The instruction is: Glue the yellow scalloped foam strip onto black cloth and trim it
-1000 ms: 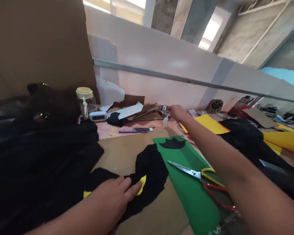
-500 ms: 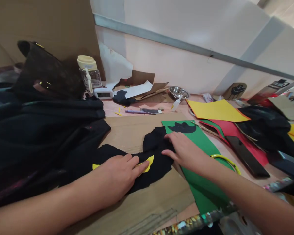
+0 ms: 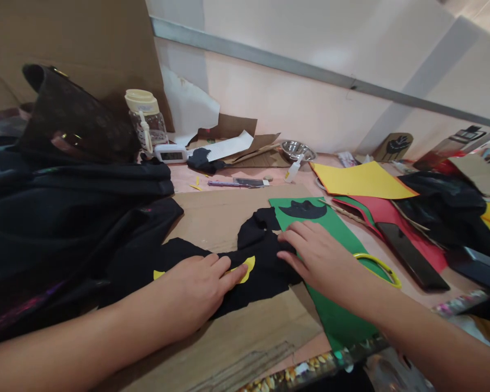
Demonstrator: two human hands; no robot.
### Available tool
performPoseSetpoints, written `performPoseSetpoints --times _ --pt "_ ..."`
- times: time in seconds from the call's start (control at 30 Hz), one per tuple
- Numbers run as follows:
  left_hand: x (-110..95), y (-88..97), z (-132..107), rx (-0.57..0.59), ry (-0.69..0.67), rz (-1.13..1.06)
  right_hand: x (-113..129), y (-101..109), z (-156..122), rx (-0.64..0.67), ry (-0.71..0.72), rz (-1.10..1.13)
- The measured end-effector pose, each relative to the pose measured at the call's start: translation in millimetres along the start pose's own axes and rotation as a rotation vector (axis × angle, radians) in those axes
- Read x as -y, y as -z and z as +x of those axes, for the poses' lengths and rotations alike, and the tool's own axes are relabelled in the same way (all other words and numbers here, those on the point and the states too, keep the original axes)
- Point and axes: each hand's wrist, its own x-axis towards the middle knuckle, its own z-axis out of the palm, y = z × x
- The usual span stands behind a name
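Note:
A piece of black cloth (image 3: 257, 294) lies over a brown cardboard sheet (image 3: 212, 218). My left hand (image 3: 191, 294) rests flat on it, fingers stretched out, pressing on a yellow paper cutout (image 3: 249, 269) whose middle is hidden under the hand. The other yellow tip shows to the left of the knuckles. At the cloth's right end, my right hand (image 3: 310, 250) is closed on the edge with thumb and fingers. Under that hand lies a green sheet (image 3: 330, 305) with a black curved cutout (image 3: 304, 209) on it.
Black fabric (image 3: 65, 218) and a dark handbag (image 3: 77, 120) fill the left. Behind stand a bottle (image 3: 147, 117), a metal bowl (image 3: 297, 149) and a small glue bottle (image 3: 294, 170). To the right lie yellow paper (image 3: 363, 179), yellow-handled scissors (image 3: 378, 264) and a dark phone-like slab (image 3: 410, 256).
My right hand has shifted slightly right and down, drawing the cloth's right end with it. A small gap now shows in the cloth there. My left hand stays in place.

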Motion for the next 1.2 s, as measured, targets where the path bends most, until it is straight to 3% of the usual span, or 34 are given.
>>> performPoseSetpoints --times 0.1,0.2,0.4,0.73,0.9,1.03,1.2 --pt "0 -1.3 0 -0.016 -0.001 -0.002 4 2 6 0.010 0.184 0.136" --pt "0 -2.4 -1 -0.036 -0.002 0.007 10 -11 3 0.173 0.287 0.196" --pt "-1 0.7 -3 -0.031 -0.018 0.035 10 -34 -13 0.294 0.186 0.282" --pt "-3 5.6 -3 0.039 -0.015 0.012 -2 -30 -10 0.327 0.127 0.195" --pt "-3 5.9 -4 0.036 -0.003 -0.005 8 -20 -8 0.263 0.128 0.099" --pt "-1 2.9 -5 0.034 -0.014 0.014 18 -12 -5 0.316 0.188 0.138" --pt "-4 2.7 -2 0.027 -0.014 -0.011 11 -18 -5 0.316 0.111 0.122"
